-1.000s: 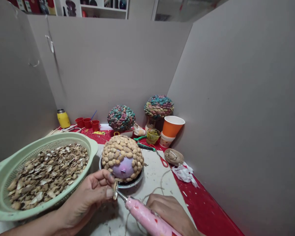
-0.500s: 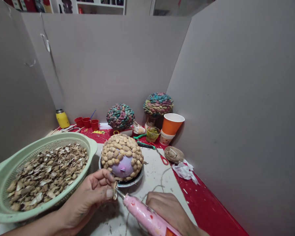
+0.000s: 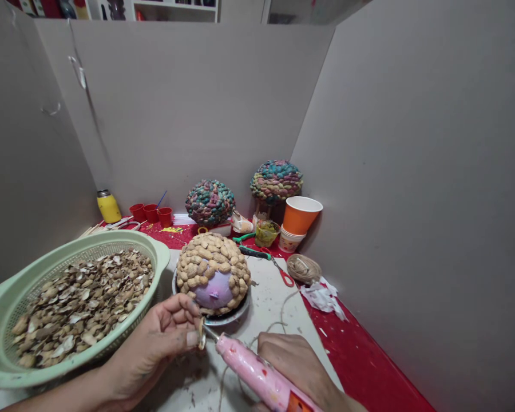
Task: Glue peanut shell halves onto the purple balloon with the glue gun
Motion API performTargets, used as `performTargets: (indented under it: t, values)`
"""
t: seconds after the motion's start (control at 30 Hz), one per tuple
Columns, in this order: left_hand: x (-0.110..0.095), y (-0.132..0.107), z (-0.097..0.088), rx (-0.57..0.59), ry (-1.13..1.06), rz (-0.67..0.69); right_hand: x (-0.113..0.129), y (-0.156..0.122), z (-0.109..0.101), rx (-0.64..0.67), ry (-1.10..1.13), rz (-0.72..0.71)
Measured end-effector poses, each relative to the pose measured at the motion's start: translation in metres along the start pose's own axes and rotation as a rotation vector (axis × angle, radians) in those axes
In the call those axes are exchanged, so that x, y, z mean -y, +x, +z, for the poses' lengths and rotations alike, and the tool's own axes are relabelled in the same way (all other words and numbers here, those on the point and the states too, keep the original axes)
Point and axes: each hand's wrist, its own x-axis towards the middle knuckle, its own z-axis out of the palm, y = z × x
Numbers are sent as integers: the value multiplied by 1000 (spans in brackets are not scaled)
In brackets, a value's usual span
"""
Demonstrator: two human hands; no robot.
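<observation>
Pinched between thumb and fingers of my left hand (image 3: 154, 343) is a peanut shell (image 3: 202, 333), its hollow side turned to the right. My right hand (image 3: 298, 363) is wrapped round a pink hot glue gun (image 3: 253, 366), whose metal nozzle points up-left and meets or nearly meets the shell. Just beyond both hands a purple balloon (image 3: 217, 290) covered mostly in peanut shells (image 3: 212, 252) rests in a metal bowl (image 3: 236, 317). A bare purple patch with the balloon's knot faces me.
At left stands a green colander (image 3: 161, 257) full of peanut shells. Behind are two painted shell-covered balls (image 3: 210, 201), red cups (image 3: 151, 214), a yellow bottle (image 3: 108, 207), orange paper cup (image 3: 300, 217), pliers (image 3: 255, 253), red-handled scissors (image 3: 286, 278) and twine (image 3: 304, 269). Grey panels (image 3: 189, 103) enclose the table.
The glue gun has shifted very slightly to the right, its nozzle a little back from the shell. My left hand and the balloon stay in place.
</observation>
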Motion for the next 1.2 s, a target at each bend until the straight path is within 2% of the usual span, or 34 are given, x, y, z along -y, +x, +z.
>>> performTargets:
  t: [0.47,0.7,1.2]
  values:
    - [0,-3,1,0,-3,1,-1,-6,2,-21,23,45]
    - [0,-2,1,11,8,0,-1,-2,4,-78,-78,16]
    - [0,-1,-2,36,13,17,0,-3,0,-37,-89,40]
